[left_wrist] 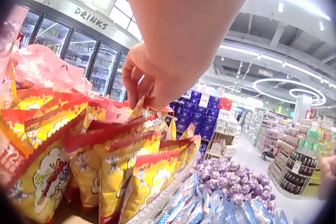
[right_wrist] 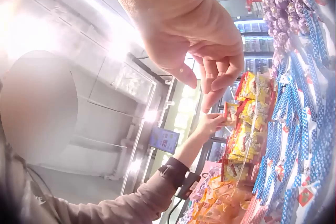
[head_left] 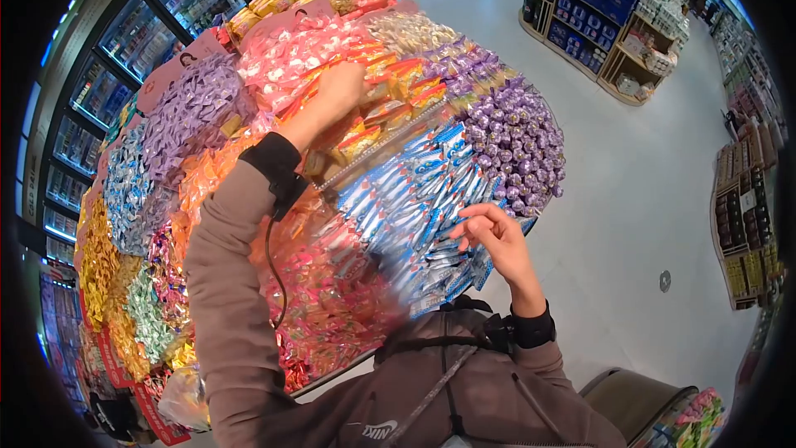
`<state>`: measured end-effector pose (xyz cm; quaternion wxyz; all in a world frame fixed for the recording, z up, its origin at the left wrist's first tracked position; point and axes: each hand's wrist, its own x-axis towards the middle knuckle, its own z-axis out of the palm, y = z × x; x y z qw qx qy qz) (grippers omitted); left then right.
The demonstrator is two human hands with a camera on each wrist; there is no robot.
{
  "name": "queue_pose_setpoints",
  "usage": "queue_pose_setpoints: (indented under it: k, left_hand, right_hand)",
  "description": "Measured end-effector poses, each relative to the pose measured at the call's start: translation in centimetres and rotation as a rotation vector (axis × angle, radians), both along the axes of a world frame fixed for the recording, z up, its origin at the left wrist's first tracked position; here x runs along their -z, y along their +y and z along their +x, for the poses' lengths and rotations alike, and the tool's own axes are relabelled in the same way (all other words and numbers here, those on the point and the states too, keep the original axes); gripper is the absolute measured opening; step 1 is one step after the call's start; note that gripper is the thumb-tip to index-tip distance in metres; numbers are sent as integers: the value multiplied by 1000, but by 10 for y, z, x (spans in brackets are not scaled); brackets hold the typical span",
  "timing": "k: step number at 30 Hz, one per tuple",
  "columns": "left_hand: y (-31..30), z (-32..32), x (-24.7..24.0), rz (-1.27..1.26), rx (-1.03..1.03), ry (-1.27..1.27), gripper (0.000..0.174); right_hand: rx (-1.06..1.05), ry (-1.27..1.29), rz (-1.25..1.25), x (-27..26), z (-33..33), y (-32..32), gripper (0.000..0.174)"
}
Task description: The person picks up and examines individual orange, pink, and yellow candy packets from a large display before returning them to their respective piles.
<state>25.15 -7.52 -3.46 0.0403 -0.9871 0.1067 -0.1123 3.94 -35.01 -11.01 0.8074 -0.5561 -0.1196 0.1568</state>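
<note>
My left hand (head_left: 342, 87) reaches over the bin of yellow snack packets (left_wrist: 113, 169) with red tops. In the left wrist view its fingers pinch the top of one small yellow packet (left_wrist: 137, 107). That packet (right_wrist: 229, 112) also shows at the fingertips in the right wrist view. The other packets stand upright in a row just below the hand. My right hand (head_left: 496, 241) hovers over the near edge of the blue-and-white wrapped sticks (head_left: 419, 191), its fingers loosely bent and nothing in them.
Purple round wrapped candies (head_left: 518, 145) fill the section beside the sticks. A clear divider (head_left: 398, 137) separates the yellow packets from the sticks. Pink wrapped candies (head_left: 332, 307) lie near my body. Drinks coolers (head_left: 124, 37) line the back, and a shelf of blue goods (head_left: 584, 12) stands across the floor.
</note>
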Motion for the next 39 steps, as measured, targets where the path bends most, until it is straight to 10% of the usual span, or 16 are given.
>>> queue_pose_setpoints:
  k: [7,17,29,39]
  left_hand:
    - [10,-9,-52,-789,232,270,22]
    - [-40,-92,-65,-858,257,628,26]
    - [-38,-96,-40,-1012,335,606,21]
    - [-6,-87,-4,229,911,-153,11]
  right_hand:
    - [57,-64,-18,-3,23,-2,17]
    - [275,-493,-276,-68,88,14,32]
    - [104,-172,-201,-62,88,11,29]
    - [271,-273,-61,-26,144,1,30]
